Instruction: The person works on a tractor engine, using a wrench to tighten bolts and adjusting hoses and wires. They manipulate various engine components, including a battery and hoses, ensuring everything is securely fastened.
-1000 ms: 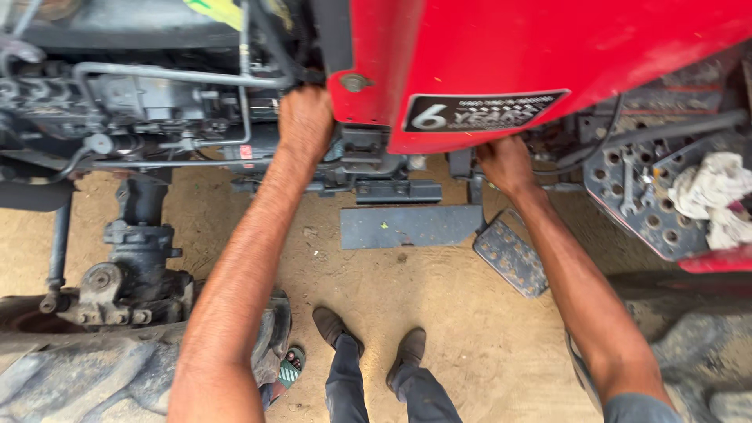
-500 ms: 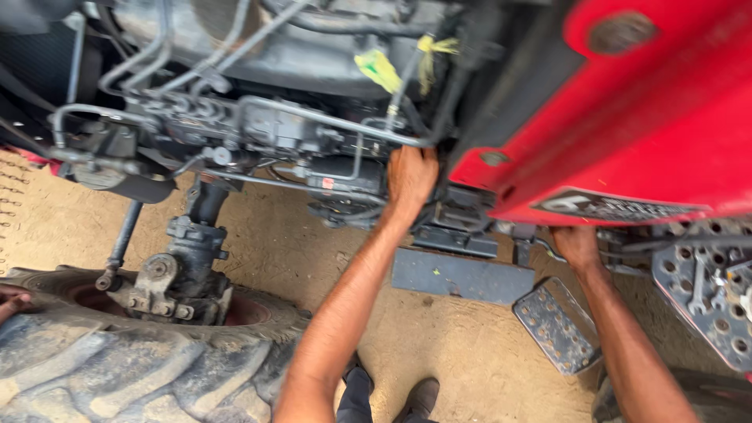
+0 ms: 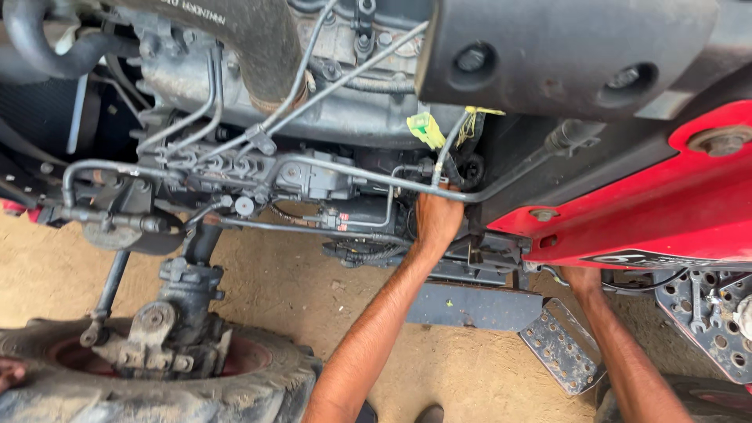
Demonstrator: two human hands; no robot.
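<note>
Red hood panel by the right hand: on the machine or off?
On. The red panel sits mounted beside the engine, overhanging the right hand, which reaches beneath it. Fasteners cannot be judged.

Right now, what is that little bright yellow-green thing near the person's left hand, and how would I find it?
Start at the red body panel and move left to the grey engine block. Just above the left hand, beside thin metal pipes, hangs a small tag. It is the only yellow-green piece among grey, greasy metal.
</note>
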